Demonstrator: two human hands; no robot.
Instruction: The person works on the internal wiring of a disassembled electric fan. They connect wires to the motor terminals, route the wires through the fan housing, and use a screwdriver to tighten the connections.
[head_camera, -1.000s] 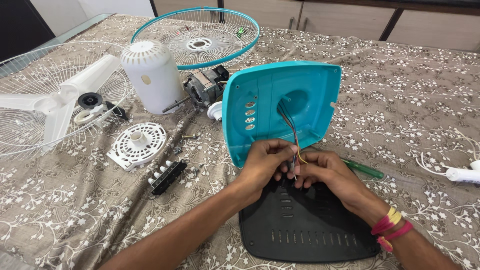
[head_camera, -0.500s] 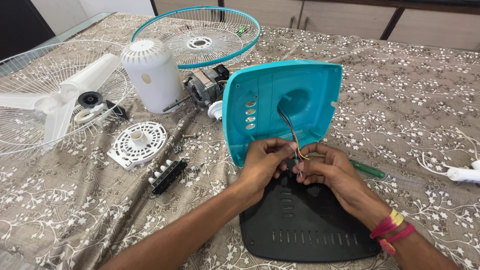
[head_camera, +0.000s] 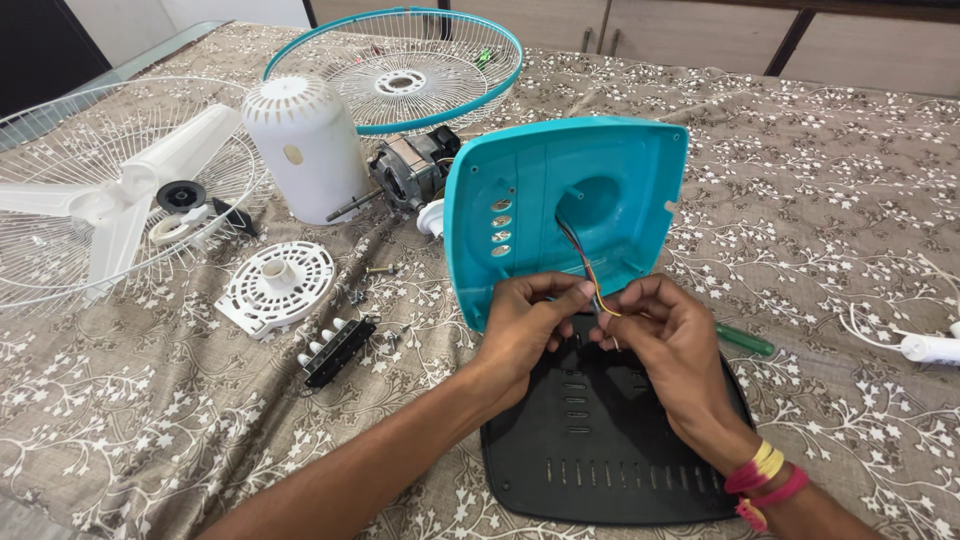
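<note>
Wires (head_camera: 583, 262) run down from the hole in the upright teal fan cover (head_camera: 560, 200) into the pinch of both hands, near the table's front edge. Left hand (head_camera: 525, 330) and right hand (head_camera: 670, 335) meet fingertip to fingertip, each clamped on the wire ends, above the black base plate (head_camera: 600, 450). A green screwdriver (head_camera: 745, 340) lies just right of them.

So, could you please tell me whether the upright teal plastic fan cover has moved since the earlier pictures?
No; the teal plastic fan cover stands just where it did beside the white motor housing.
</note>
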